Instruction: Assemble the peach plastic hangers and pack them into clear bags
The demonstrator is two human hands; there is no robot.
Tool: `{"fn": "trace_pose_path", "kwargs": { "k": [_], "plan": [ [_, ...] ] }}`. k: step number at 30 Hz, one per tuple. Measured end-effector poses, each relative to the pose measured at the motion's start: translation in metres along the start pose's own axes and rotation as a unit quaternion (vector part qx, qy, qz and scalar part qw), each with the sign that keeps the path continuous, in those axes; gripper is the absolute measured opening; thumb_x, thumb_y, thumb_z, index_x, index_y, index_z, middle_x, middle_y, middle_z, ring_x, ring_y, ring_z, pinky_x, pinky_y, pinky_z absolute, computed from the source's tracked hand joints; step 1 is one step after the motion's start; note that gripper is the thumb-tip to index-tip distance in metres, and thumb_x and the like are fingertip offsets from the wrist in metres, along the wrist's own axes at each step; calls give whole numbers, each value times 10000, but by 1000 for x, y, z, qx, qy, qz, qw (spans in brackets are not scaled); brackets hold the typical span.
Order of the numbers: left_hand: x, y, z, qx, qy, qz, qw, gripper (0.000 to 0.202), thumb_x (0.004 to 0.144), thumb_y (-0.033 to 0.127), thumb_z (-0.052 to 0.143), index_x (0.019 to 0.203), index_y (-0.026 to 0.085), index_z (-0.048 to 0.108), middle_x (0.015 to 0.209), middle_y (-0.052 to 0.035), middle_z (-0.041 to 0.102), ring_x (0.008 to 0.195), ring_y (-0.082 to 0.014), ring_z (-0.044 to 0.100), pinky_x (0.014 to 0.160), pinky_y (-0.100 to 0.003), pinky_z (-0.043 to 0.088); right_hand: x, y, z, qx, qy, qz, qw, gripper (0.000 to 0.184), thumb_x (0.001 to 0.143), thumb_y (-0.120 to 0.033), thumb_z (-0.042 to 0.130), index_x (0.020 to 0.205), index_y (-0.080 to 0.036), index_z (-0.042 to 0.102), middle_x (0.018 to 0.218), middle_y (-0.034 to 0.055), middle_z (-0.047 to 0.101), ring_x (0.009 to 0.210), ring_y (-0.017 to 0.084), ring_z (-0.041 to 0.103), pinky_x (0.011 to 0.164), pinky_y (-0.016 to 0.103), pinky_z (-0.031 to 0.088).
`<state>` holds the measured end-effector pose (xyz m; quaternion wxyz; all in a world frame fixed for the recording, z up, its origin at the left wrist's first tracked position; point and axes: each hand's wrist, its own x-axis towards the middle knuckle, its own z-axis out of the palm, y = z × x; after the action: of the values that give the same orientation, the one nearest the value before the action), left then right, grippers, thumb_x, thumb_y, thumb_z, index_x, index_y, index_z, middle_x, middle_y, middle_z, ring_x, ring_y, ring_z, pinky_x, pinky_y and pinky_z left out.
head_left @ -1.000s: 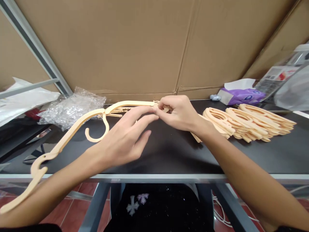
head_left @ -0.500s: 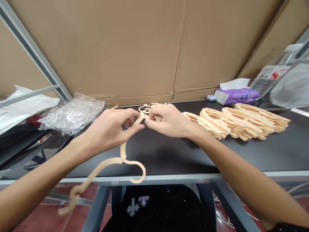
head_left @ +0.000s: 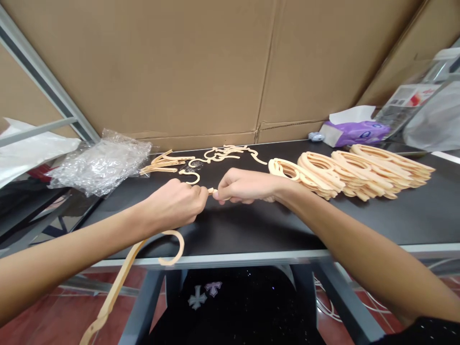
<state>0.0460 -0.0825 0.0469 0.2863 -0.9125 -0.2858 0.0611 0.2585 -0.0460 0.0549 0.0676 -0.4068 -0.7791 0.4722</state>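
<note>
A beige clothes hanger point(head_left: 119, 281) with a curved hook hangs below my left forearm, reaching past the table's front edge. My left hand point(head_left: 179, 202) is closed around the hanger's other part, the fingers curled into a fist. Meeting it thumb to thumb, my right hand point(head_left: 241, 186) pinches the same piece; a short beige bit shows between the two hands. The grip itself is mostly hidden by my fingers. Just beyond my left hand lies a loose beige hook point(head_left: 194, 176) on the black tabletop point(head_left: 251, 230).
Stacked beige hangers point(head_left: 354, 170) lie at the right. Further back are loose hooks point(head_left: 221, 152) and a bundle of straight pieces point(head_left: 163, 164). Crumpled clear plastic point(head_left: 102, 163) lies left; a purple tissue pack point(head_left: 355, 133) sits back right. Cardboard point(head_left: 172, 67) walls the rear.
My hands have lowered slightly and closed more tightly on the hanger. Its hooked part has swung down and to the left. Loose hooks and straight pieces behind are now uncovered.
</note>
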Motion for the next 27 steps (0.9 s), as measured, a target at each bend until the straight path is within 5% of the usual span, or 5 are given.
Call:
{"fn": "trace_pose_path", "kwargs": {
  "k": [7, 13, 17, 22, 27],
  "plan": [
    [12, 1, 28, -18, -36, 87, 995, 117, 761, 31, 555, 784, 127, 618, 580, -57, 611, 417, -196, 549, 420, -304, 304, 16, 13, 6, -100, 14, 9, 995, 215, 838, -301, 618, 666, -173, 636, 607, -16, 487, 550, 103, 357, 511, 279, 231],
    [18, -1, 32, -50, -80, 50, 994, 144, 784, 20, 547, 828, 92, 664, 599, -87, 642, 450, -196, 557, 453, -308, 318, 12, 5, 17, -319, 73, 0, 945, 265, 896, -291, 536, 720, -179, 700, 709, 82, 643, 646, 183, 544, 597, 310, 313],
    [13, -4, 29, -81, -109, -4, 991, 185, 832, 27, 515, 890, 94, 678, 703, -110, 703, 497, -195, 579, 496, -306, 344, 6, 4, 17, -354, 125, -5, 927, 329, 960, -378, 508, 838, -203, 758, 818, 116, 721, 729, 223, 625, 635, 320, 335],
    [5, -15, 33, -180, -45, -48, 981, 244, 973, 127, 442, 851, 138, 654, 684, -69, 671, 528, -179, 575, 540, -302, 358, -1, 4, 2, -352, 248, -60, 901, 288, 995, -343, 518, 904, -228, 765, 889, 60, 758, 800, 201, 632, 664, 313, 308],
    [-1, -23, 36, -339, 20, -52, 939, 348, 1027, 215, 426, 738, 167, 612, 610, -6, 598, 511, -119, 486, 554, -263, 351, -1, 5, 1, -378, 142, -89, 910, 341, 1025, -353, 464, 898, -214, 748, 901, 76, 751, 759, 190, 604, 643, 320, 267]
  ]
}}
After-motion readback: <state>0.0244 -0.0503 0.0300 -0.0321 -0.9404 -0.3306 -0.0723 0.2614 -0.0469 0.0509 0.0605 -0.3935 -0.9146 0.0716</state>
